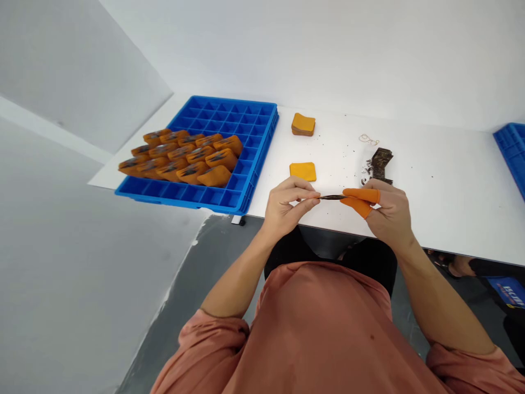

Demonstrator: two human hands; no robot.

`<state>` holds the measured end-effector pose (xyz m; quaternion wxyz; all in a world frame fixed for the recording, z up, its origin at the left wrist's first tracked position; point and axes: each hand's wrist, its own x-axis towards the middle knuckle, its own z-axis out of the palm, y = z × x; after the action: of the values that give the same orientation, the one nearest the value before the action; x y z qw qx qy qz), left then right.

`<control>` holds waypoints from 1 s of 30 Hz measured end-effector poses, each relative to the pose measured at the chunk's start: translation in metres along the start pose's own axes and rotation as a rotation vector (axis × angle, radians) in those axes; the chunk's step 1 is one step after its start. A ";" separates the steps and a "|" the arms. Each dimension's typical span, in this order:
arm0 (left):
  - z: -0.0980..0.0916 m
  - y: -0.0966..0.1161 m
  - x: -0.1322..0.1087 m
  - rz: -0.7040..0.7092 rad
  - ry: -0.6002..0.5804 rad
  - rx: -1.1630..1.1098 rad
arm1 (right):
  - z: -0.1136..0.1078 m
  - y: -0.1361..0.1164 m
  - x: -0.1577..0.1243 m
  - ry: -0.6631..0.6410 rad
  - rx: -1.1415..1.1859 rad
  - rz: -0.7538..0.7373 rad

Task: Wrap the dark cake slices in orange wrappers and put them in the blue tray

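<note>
Between my two hands stretches a thin, dark, flat piece (331, 197), seen almost edge-on just above the table's front edge. My left hand (287, 207) pinches its left end between thumb and fingertips. The right end is pinched in my right hand (389, 210), whose thumb and index finger wear orange finger cots. A single yellow-orange rectangular piece (302, 172) lies flat just beyond my left hand. Behind my right hand is a pile of dark, brittle-looking sheets (382, 160) with crumbs around it; my hand partly hides its near end.
A blue compartment tray (257, 158) stands at the left, with several orange folded pieces (197, 169) in its nearer cells. Farther back are a stack of orange pieces (303, 125) and loose rubber bands (368, 140). Another blue tray (512, 150) is at the right edge.
</note>
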<state>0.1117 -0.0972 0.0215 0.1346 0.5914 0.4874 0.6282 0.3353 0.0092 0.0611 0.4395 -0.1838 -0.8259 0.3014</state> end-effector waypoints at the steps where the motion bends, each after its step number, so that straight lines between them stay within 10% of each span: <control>1: -0.001 0.000 0.000 -0.004 -0.010 0.011 | 0.000 0.000 0.000 0.000 0.007 0.005; 11: -0.004 0.026 -0.005 0.422 -0.103 0.487 | 0.003 -0.010 -0.003 -0.014 0.048 -0.013; 30: -0.006 0.031 -0.003 0.348 -0.138 0.612 | 0.010 -0.003 -0.011 -0.071 -0.052 -0.062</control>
<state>0.1199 -0.1172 0.0450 -0.1254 0.7195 0.5346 0.4252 0.3330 -0.0028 0.0515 0.4143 -0.1588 -0.8537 0.2726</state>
